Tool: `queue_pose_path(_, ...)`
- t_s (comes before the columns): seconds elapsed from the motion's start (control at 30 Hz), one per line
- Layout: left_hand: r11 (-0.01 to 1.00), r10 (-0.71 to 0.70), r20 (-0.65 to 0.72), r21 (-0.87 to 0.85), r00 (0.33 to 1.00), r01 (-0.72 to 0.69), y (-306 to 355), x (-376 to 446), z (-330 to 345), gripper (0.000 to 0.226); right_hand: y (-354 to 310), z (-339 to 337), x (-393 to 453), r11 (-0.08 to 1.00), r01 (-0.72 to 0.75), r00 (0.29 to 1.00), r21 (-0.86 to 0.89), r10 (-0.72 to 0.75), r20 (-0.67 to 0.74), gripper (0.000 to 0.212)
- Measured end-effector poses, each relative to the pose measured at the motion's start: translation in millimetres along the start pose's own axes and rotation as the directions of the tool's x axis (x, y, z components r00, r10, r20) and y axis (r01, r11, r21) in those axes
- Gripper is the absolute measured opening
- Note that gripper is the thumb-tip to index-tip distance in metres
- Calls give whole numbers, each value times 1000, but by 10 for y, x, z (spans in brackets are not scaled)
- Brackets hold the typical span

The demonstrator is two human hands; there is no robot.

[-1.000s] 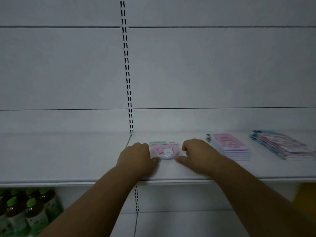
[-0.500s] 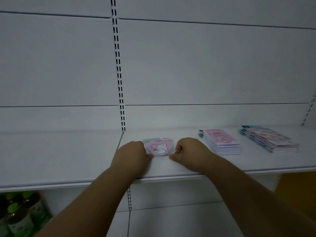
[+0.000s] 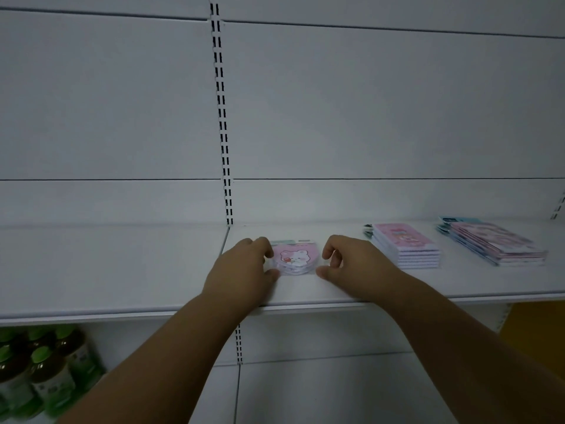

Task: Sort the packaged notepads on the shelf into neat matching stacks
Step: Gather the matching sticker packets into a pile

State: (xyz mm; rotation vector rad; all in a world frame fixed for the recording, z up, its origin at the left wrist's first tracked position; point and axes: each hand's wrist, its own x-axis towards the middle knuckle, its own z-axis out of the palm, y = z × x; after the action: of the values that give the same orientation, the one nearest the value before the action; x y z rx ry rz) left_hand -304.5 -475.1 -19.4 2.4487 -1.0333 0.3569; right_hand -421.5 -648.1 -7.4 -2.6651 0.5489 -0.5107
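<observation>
A: Where do the hands sit?

B: Both rest on the white shelf [image 3: 122, 270], either side of a small stack of pink packaged notepads [image 3: 294, 259] with a cartoon animal on the top cover. The stack lies flat near the shelf's front edge, just right of the seam between two shelf panels.

A: Is the left hand [image 3: 244, 270] gripping it?

B: Its fingers are curled, fingertips and thumb touching the stack's left edge. It looks like a light pinch on the clear wrapper, with the thumb at the near corner.

A: And the right hand [image 3: 351, 264]?

B: Also curled. The thumb lies along the shelf with its tip touching the stack's near right corner. The bent fingers hover just beside the right edge; whether they actually touch the wrapper, I cannot tell.

A: Any other notepads?

B: Two more piles to the right. A neat stack of pink notepads [image 3: 406, 246] sits just beyond the right hand, edges aligned. Farther right is a looser, fanned pile of larger notepads [image 3: 495, 243], pink and blue covers showing, somewhat blurred.

A: Anything else in view?

B: A slotted upright [image 3: 223, 148] runs up the white back panel behind the hands. Below the shelf, at the lower left, stand green-capped bottles [image 3: 39, 377] of dark drink.
</observation>
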Motion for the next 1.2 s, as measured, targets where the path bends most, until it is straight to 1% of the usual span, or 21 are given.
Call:
queue_pose_path(0.07,999,36,3,20,999,-36,6,3,7,19,5,25,-23,998,43,999,36,-42,-30,8)
queue_pose_path(0.13,998,55,-5,24,998,-55,8,1,17,13,6,56,-25,997,73,996,24,-72,-53,1)
queue_pose_path(0.27,999,48,-18,7,999,-48,-12,-3,33,8,17,101,-24,996,84,995,19,-83,-55,2)
queue_pose_path(0.37,999,51,-34,11,998,-51,-15,3,44,9,36,100,-27,995,94,993,28,-92,-70,1)
queue_pose_path(0.47,998,54,-37,14,998,-53,-19,-3,46,10,37,95,-29,993,118,990,-11,-119,-73,2)
queue_pose_path(0.6,997,73,-44,39,996,-71,-13,-11,44,10,34,107,-36,989,144,986,-21,-145,-79,10)
queue_pose_path(0.8,991,99,-49,92,994,-94,3,-8,54,8,45,115,-36,992,122,989,-21,-123,-81,9)
queue_pose_path(0.97,989,101,-31,113,994,-97,11,2,49,8,38,104,-35,998,65,995,-3,-65,-81,10)
queue_pose_path(1.1,986,107,-69,137,992,-97,39,-48,3,13,36,44,-102,998,58,994,17,-56,-91,10)
queue_pose_path(1.2,982,124,-110,153,986,-107,140,-152,-38,17,80,-24,-219,997,75,986,9,-73,-150,10)
